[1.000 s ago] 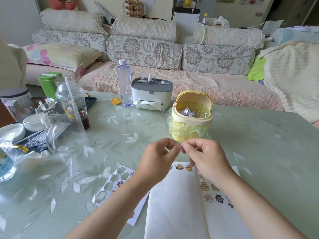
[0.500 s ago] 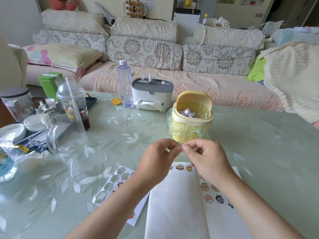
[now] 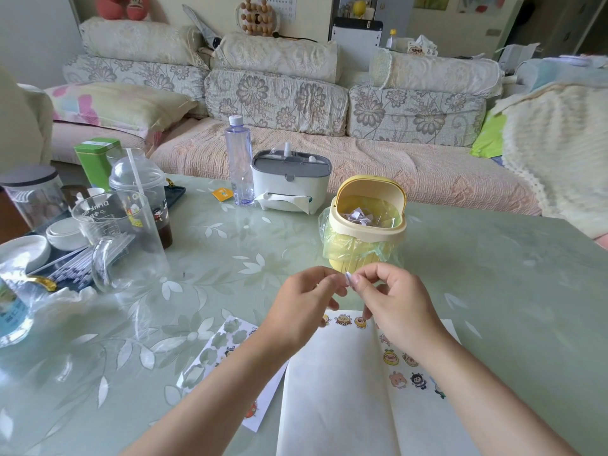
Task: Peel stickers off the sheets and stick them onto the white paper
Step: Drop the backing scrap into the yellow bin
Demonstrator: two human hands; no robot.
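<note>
The white paper lies on the table in front of me, with several cartoon stickers along its top edge and right side. A mostly peeled sticker sheet lies to its left, partly under my left forearm. Both hands are raised above the paper's far edge, fingertips close together. My right hand pinches a small pale scrap between thumb and forefinger. My left hand has its fingers curled towards that scrap; whether it touches it is hard to tell.
A small yellow bin with a green liner and paper scraps stands just beyond my hands. A tissue box and water bottle stand behind. A glass jug, lidded cup and dishes crowd the left side.
My two hands have drawn slightly apart, and the small pale scrap now shows at my right fingertips. Nothing else on the table has moved.
</note>
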